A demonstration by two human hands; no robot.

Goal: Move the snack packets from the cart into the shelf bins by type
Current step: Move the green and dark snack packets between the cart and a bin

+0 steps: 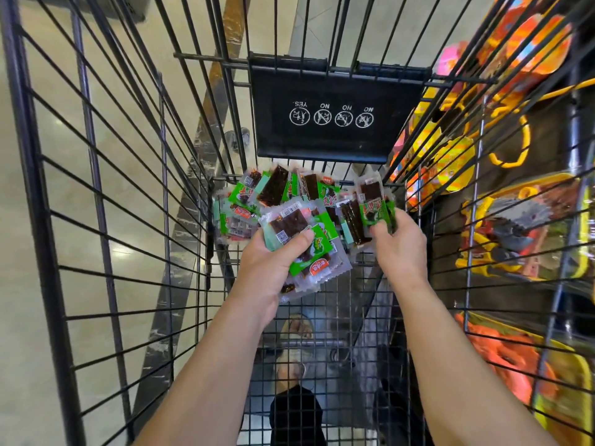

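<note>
Wire cart (106, 220): loose pile of snack packets (257, 201) at far end of floor, just beyond both hands. Left hand (273, 262) clamps a fanned stack of green packets (309, 252); right hand (399, 246) pinches one packet (373, 204), long axis pointing away.

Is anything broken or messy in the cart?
Nothing looks torn or spilled. The green snack packets lie in a loose, jumbled pile at the far end of the wire cart, facing every which way. The left hand grips a bunch, and the right hand pinches a few more.
</note>
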